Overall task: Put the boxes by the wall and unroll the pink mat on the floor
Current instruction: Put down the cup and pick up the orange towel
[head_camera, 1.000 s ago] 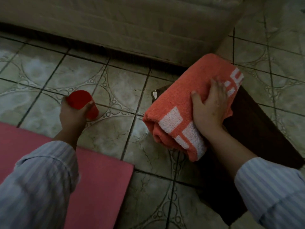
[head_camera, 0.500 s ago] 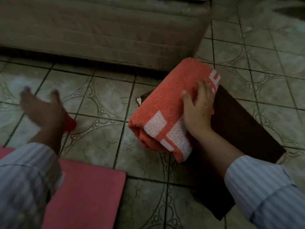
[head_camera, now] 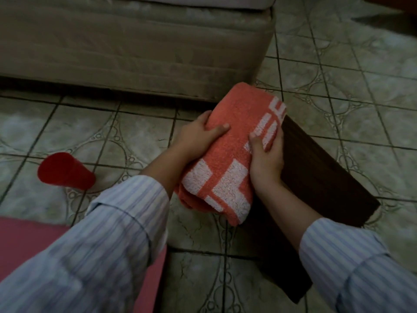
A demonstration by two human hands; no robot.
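Beside the dark box [head_camera: 316, 172], both hands clasp the rolled towel [head_camera: 228, 154].

A red cup [head_camera: 65, 171] lies tipped on the tiled floor [head_camera: 126, 136] near what looks like a mattress [head_camera: 135, 46].

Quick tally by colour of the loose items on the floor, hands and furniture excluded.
Red: 1, the cup
Orange and white: 1, the folded towel
Pink: 1, the mat
Dark brown: 1, the box
Total: 4
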